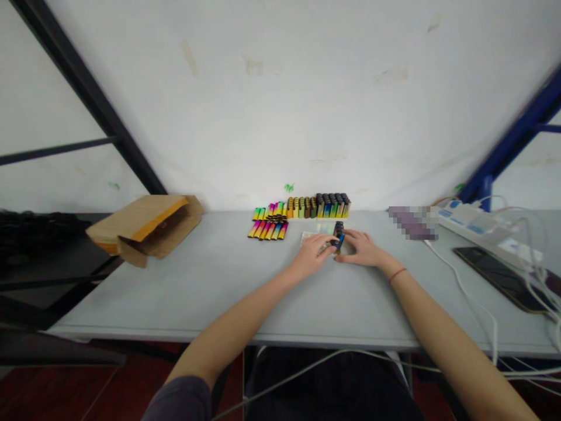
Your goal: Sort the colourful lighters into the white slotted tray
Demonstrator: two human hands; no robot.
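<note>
In the head view, a short row of dark-topped lighters (339, 227) stands upright between my hands, at the right end of a pale, see-through tray (307, 235). My left hand (312, 255) reaches in from the left, its fingers closed on a dark lighter (335, 242) against that row. Curled around the row's right side is my right hand (363, 250), with its thumb at the front near the base. My fingers partly cover the tray and the lower parts of the lighters.
Behind the hands stand upright black-topped lighters (333, 206) and yellow-toned lighters (301, 207). Shiny multicoloured lighters (268, 230) lie to the left. An open cardboard box (144, 225) is at far left. A phone (499, 278), a power strip (482, 225) and white cables occupy the right.
</note>
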